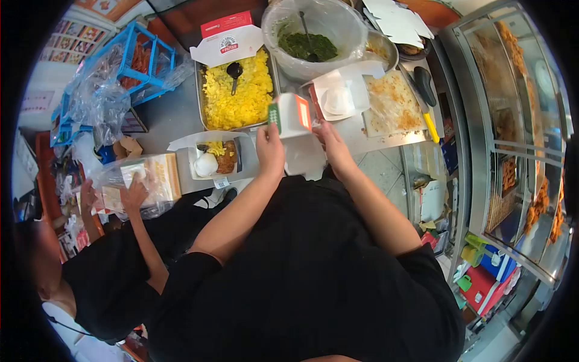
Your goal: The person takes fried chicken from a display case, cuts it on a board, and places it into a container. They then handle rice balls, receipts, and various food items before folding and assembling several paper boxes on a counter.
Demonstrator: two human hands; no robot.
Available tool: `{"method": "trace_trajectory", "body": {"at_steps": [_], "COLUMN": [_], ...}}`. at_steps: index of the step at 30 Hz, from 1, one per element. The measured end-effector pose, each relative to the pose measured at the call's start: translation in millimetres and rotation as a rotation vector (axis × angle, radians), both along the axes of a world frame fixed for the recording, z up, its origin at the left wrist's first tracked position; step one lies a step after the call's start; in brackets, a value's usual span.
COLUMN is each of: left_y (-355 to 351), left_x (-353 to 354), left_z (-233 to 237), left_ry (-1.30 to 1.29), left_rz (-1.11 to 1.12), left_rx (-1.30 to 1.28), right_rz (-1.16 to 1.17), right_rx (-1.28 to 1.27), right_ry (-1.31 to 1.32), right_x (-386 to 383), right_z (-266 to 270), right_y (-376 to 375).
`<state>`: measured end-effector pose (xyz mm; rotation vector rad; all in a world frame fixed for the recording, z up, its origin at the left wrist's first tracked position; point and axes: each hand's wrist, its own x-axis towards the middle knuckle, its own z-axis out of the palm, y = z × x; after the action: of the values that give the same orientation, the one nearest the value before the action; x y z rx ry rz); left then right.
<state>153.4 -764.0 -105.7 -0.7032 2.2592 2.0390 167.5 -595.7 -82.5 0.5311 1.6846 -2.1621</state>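
Between my two hands is a white paper food box [294, 123] with green and orange print, blurred and only partly unfolded. My left hand [270, 149] grips its left side, and my right hand [333, 148] holds its right edge. Just beyond it sits an open box [365, 90] with a mound of white rice [338, 101]. To the left of my left hand, another open box [246, 151] holds rice, yellow egg and a browned fried piece [227, 160]. Behind that, a metal tray [202, 114] carries yellow scrambled egg [236, 99] and a black spoon [234, 72].
A plastic-lined tub [356, 27] of green mash stands at the back. To the right lie a crumb-covered board [389, 99] and a yellow-handled knife [430, 123]. At left, a co-worker's hands [134, 194] touch a plastic-wrapped pack [163, 175]. Blue crates [129, 54] stand behind.
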Motion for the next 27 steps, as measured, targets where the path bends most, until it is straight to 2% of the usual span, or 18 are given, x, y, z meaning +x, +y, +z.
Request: {"method": "trace_trajectory", "body": {"at_steps": [1,2,5,6,7,9,10,12,14,15,17,18,19,20,21,23,25,27], "left_y": [5.8,2.9,13.0,9.9,11.4,22.4,32.5,63.1,102.6,124.4,188.6,219.9,260.9,300.8,339.9,414.8,487.3,549.0], "left_x": [-6.4,-13.7,-20.0,-17.1,-10.8,13.6,27.8,61.6,94.2,104.2,119.2,116.4,107.7,106.1,101.5,97.3,91.1,80.7], "left_z": [-5.3,-12.5,19.2,-12.8,-16.7,-11.7,-8.4,4.8,12.3,12.2,19.6,18.3,17.4,24.9,41.2,79.9,126.1,194.5], "left_ry": [0.058,0.040,-0.005,0.140,0.157,0.253,0.266,0.475,0.594,0.689,0.790,0.843,0.980,0.962,1.026,0.906,1.102,1.381], "left_rz": [0.100,0.020,-0.040,-0.024,-0.034,-0.115,-0.130,-0.270,-0.500,-0.620,-0.778,-0.889,-0.961,-1.032,-1.056,-1.247,-1.200,-1.140], "left_rx": [0.033,-0.015,-0.064,-0.342,-0.347,-0.641,-0.645,-0.733,-0.859,-0.852,-0.699,-0.659,-0.470,-0.337,-0.316,-0.145,-0.005,0.008], "right_rz": [-0.039,-0.069,-0.076,-0.133,-0.148,-0.256,-0.275,-0.457,-0.490,-0.528,-0.444,-0.516,-0.466,-0.561,-0.626,-0.723,-0.795,-0.850], "right_rx": [0.044,0.059,0.175,0.273,0.267,0.334,0.328,0.258,0.289,0.324,0.407,0.423,0.415,0.411,0.383,0.378,0.375,0.369], "right_ry": [0.055,0.065,0.005,0.049,0.063,0.061,0.065,-0.017,-0.003,0.017,0.012,0.030,-0.044,-0.121,-0.203,-0.193,-0.155,-0.136], "right_x": [3.4,8.6,31.6,41.5,52.4,76.6,92.2,128.1,177.3,201.8,265.4,292.1,315.8,335.4,351.9,384.3,402.8,419.0], "right_z": [-2.7,7.8,1.4,3.6,2.5,0.1,-0.4,7.3,-13.0,-28.4,-62.3,-62.4,-60.7,-43.3,-26.9,-32.8,-11.2,7.9], "right_y": [8.5,17.5,70.6,86.1,106.3,151.2,171.6,214.7,260.4,285.5,336.0,349.4,370.8,383.5,387.9,416.5,432.1,443.5]}}
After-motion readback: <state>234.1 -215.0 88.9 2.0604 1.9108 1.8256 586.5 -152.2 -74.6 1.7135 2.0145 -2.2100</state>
